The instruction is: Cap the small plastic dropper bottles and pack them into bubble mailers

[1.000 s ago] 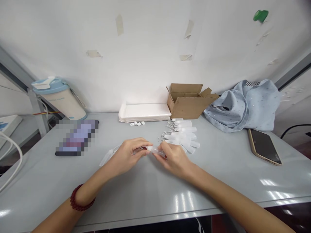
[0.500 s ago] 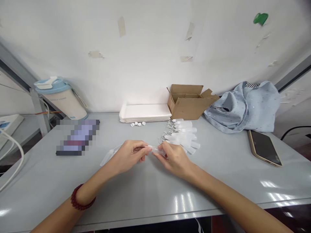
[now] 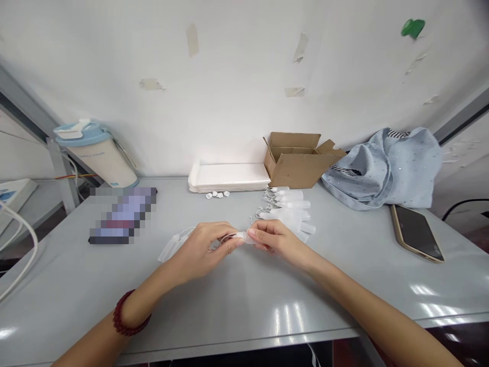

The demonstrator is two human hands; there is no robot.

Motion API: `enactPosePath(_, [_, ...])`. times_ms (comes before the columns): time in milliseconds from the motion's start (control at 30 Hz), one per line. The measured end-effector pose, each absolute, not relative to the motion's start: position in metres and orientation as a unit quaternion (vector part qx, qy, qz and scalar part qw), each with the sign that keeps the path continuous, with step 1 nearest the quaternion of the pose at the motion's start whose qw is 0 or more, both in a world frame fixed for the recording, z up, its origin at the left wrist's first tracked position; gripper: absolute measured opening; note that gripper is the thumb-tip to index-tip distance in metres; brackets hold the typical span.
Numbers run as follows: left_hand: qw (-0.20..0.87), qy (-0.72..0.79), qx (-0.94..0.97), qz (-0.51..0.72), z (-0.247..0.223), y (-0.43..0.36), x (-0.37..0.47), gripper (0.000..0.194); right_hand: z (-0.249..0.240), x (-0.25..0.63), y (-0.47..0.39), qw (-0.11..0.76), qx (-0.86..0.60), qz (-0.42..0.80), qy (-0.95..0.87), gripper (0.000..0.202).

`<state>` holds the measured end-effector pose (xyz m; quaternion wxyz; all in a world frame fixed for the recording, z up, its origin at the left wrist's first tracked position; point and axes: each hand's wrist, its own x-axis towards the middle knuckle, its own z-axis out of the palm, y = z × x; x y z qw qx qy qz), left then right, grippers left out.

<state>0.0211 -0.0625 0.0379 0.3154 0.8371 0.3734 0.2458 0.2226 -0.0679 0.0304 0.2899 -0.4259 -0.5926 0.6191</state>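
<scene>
Over the middle of the table, my left hand (image 3: 208, 251) pinches the white cap (image 3: 239, 235) of a small bottle, with a thin white cord looping from it. My right hand (image 3: 280, 241) is closed on the translucent plastic bottle (image 3: 249, 238) at its other end; the fingers cover most of its body. Just beyond my right hand lies a pile of similar translucent bottles (image 3: 292, 213) with white cords. A few more capped bottles (image 3: 170, 246) lie beside my left hand, partly hidden by it. Several small white caps (image 3: 217, 194) sit farther back.
Against the wall lie a stack of white padded envelopes (image 3: 229, 176) and an open cardboard box (image 3: 296, 171). A blue cloth bag (image 3: 397, 171) and a phone (image 3: 416, 233) are on the right. On the left are a tumbler (image 3: 105, 158) and a blurred-out device (image 3: 124, 214).
My right fingers have shifted their grip, with the thumb now on top by the cap. The cap and its cord show more plainly between my hands. The view has moved slightly.
</scene>
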Motion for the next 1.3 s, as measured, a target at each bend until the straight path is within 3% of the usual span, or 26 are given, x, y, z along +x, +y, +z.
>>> enactPosePath(200, [0.328, 0.382, 0.823, 0.263, 0.036, -0.063, 0.023, 0.024, 0.029, 0.221, -0.069, 0.298, -0.437, 0.609, -0.591, 0.044])
enactPosePath(367, [0.478, 0.415, 0.746, 0.207, 0.036, -0.059, 0.022, 0.037, 0.027, 0.215, -0.075, 0.344, -0.456, 0.37, -0.732, 0.03])
enactPosePath(567, [0.507, 0.395, 0.746, 0.177, 0.035, -0.064, 0.027, 0.04, 0.015, 0.214, -0.076, 0.389, -0.428, 0.197, -0.792, 0.035])
enactPosePath(667, [0.426, 0.389, 0.791, 0.202, 0.028, -0.071, 0.032, 0.037, 0.013, 0.214, -0.074, 0.392, -0.456, 0.228, -0.766, 0.038])
enactPosePath(833, [0.086, 0.301, 0.906, 0.286, 0.008, -0.079, 0.036, 0.025, 0.015, 0.214, -0.071, 0.332, -0.52, 0.353, -0.703, 0.039])
enactPosePath(933, [-0.025, 0.27, 0.916, 0.294, 0.002, -0.08, 0.036, 0.022, 0.017, 0.215, -0.07, 0.302, -0.531, 0.42, -0.671, 0.038])
enactPosePath(1000, [0.002, 0.286, 0.909, 0.303, 0.004, -0.079, 0.036, 0.019, 0.018, 0.215, -0.069, 0.297, -0.533, 0.44, -0.659, 0.038])
enactPosePath(1167, [0.288, 0.378, 0.852, 0.219, 0.025, -0.076, 0.036, 0.023, 0.02, 0.213, -0.071, 0.336, -0.515, 0.397, -0.681, 0.04])
enactPosePath(1300, [0.408, 0.385, 0.812, 0.164, 0.038, -0.076, 0.035, 0.033, 0.022, 0.213, -0.075, 0.356, -0.479, 0.341, -0.726, 0.041])
